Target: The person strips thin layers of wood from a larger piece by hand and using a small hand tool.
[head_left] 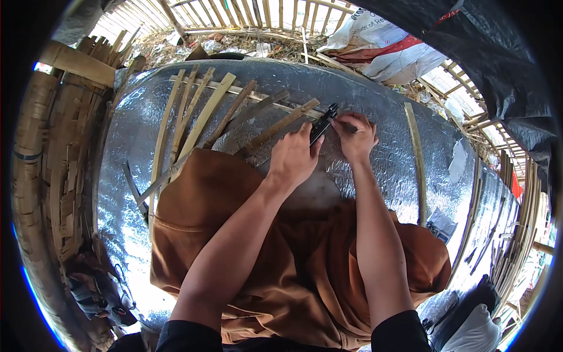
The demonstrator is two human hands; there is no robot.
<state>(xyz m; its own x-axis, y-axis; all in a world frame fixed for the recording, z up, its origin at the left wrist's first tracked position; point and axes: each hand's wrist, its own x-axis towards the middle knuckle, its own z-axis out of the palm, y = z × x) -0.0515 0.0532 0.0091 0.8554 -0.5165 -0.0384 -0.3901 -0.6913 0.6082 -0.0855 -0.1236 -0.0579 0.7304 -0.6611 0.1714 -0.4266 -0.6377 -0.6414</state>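
Note:
A slim black tool (321,125) with a knobbed far end slants up and to the right above my lap; I cannot make out its exact kind. My left hand (294,154) is closed round its near part, the thumb along its side. At the far end, my right hand (355,136) has fingers and thumb pinched together, close to or touching the knobbed tip. Whatever those fingertips hold is too small to see. Just left of the tool, a split bamboo strip (281,126) lies slanted, and a flat greyish blade-like piece (258,107) lies beyond it.
Several bamboo strips (202,120) fan out on the silver foil sheet (381,117) ahead of my brown-clothed knees. Another strip (415,158) lies at the right. Bundled bamboo (35,176) stands at the left, a white sack (381,53) at the far right. A bamboo fence (258,14) runs behind.

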